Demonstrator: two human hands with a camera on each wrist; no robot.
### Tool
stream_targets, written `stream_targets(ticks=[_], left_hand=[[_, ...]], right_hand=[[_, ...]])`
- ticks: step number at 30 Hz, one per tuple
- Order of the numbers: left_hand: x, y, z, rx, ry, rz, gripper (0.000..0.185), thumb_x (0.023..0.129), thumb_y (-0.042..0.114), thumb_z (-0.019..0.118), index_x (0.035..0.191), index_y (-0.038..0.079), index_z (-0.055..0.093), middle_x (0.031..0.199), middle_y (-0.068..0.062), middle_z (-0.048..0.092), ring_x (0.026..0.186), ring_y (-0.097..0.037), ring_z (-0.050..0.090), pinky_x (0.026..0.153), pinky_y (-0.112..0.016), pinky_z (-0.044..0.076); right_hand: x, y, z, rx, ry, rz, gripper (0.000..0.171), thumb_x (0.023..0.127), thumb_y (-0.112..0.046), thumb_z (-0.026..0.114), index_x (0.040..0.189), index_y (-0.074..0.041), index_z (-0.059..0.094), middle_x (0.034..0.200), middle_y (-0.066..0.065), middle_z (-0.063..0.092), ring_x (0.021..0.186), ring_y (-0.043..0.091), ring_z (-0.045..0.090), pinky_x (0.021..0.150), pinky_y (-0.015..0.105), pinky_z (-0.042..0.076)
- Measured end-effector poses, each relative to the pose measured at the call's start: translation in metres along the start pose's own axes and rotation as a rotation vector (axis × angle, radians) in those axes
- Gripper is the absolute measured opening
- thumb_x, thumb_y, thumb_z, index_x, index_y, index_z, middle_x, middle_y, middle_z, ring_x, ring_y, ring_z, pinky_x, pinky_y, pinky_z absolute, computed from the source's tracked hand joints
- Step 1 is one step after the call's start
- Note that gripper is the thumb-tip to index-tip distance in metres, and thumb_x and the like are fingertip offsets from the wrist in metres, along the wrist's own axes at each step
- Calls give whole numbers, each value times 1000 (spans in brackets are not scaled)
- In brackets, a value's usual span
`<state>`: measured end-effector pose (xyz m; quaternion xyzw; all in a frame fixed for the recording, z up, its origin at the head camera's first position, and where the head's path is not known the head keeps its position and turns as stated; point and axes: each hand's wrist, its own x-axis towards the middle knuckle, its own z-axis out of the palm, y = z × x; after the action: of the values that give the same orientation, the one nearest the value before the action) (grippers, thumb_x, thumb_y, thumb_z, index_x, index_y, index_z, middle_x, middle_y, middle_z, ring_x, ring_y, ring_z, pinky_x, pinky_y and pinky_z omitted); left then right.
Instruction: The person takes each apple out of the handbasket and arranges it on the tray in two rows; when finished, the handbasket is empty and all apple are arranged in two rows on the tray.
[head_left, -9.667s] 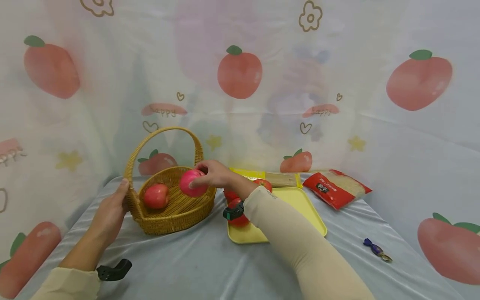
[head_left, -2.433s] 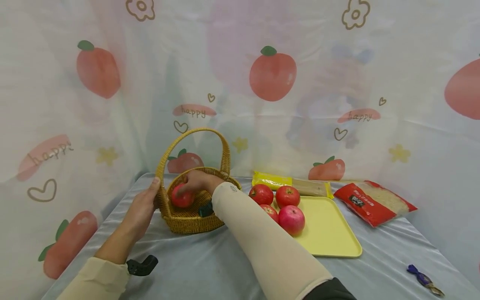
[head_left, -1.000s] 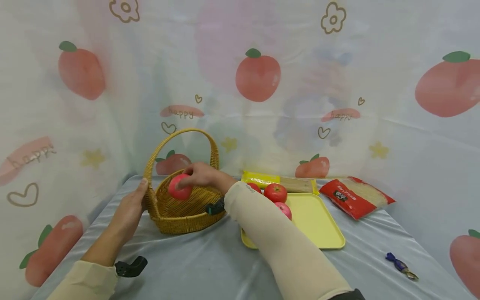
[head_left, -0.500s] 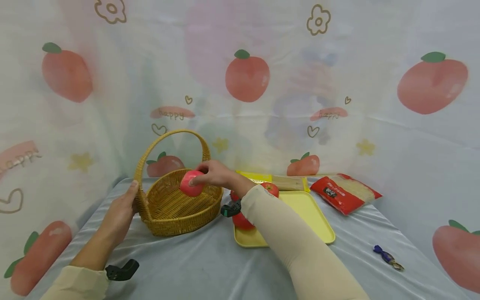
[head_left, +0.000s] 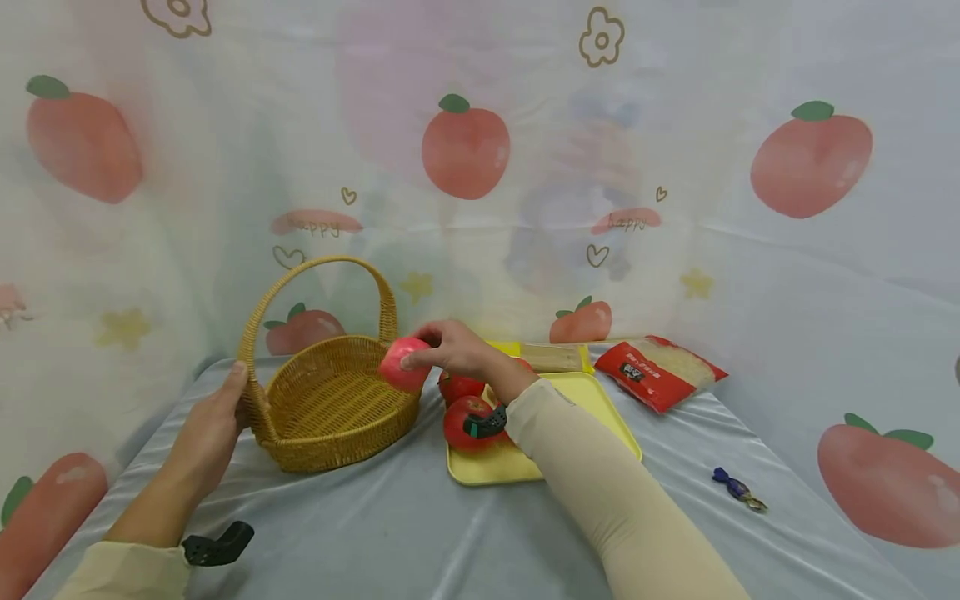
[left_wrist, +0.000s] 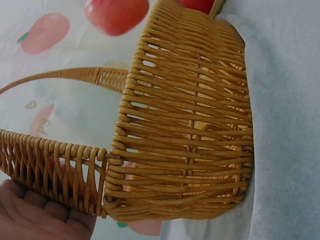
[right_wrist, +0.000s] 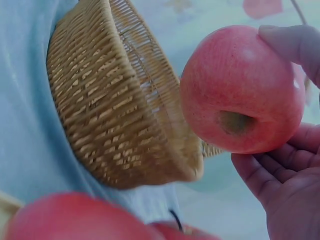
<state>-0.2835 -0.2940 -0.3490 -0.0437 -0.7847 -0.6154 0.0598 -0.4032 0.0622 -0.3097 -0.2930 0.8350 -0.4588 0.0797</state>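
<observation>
My right hand [head_left: 467,350] holds a pinkish-red apple [head_left: 403,364] between thumb and fingers, raised by the right rim of a wicker basket [head_left: 337,450]. In the right wrist view the apple's hollow faces the camera, with the basket's woven wall beyond. Low on the basket's arched handle [head_left: 258,333], my left hand [head_left: 206,433] grips the left side, its fingers behind the weave in the left wrist view. The basket's visible floor is bare. Several red apples [head_left: 468,423] rest on a yellow tray [head_left: 603,408], partly hidden by my right arm.
Behind the tray lies a yellow-wrapped pack of noodles [head_left: 558,358]. A red bag with a pale filling [head_left: 660,371] is to its right. Farther right sits a small purple wrapped item [head_left: 738,489]. A fruit-print curtain [head_left: 480,250] closes the back.
My right hand has taken the apple from inside the basket, lifted it and carried it right to the rim. My left hand stays on the handle. The head view has turned right.
</observation>
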Motion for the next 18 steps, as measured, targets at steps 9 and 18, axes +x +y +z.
stream_targets(ticks=[9, 18], left_hand=[[1, -4, -11, -19, 11, 0, 62, 107, 64, 33, 112, 5, 52, 105, 10, 52, 103, 3, 52, 82, -13, 42], [2, -6, -16, 6, -6, 35, 58, 108, 61, 30, 108, 8, 54, 102, 11, 52, 99, 0, 52, 81, -14, 41]], right_hand=[[-22, 14, -15, -7, 81, 35, 41, 89, -38, 81, 123, -17, 68, 115, 1, 70, 105, 22, 63, 93, 47, 57], [-49, 30, -34, 21, 125, 30, 40, 91, -33, 80, 124, -14, 67, 114, 4, 70, 104, 23, 64, 97, 49, 55]])
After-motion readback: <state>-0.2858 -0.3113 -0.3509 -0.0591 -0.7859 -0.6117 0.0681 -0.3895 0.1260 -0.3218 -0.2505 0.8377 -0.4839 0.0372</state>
